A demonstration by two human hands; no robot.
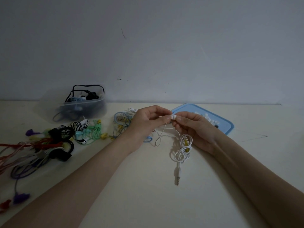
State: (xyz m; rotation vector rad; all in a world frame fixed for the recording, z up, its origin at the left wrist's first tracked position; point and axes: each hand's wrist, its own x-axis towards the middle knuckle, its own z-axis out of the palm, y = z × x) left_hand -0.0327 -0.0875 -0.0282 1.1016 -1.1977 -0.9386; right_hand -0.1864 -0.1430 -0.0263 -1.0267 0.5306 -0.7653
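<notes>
I'm watching both hands working just left of the flat blue plastic lid [185, 108]: L hand [144, 122] and R hand [194, 127] are each pinching the small white earbud [173, 116] btwn thumb and fingertips, w/ its coiled white cable [181, 152] trailing down on the near side of the lid. I'm judging they're seating a soft white ear tip, like the ones lying on the lid [209, 118], onto the bud. Next move is calling for a steady push-and-twist till it's sitting fully, w/o tugging the thin wire.

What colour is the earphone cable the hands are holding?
White earphone cable, clearest in the head view.
</notes>
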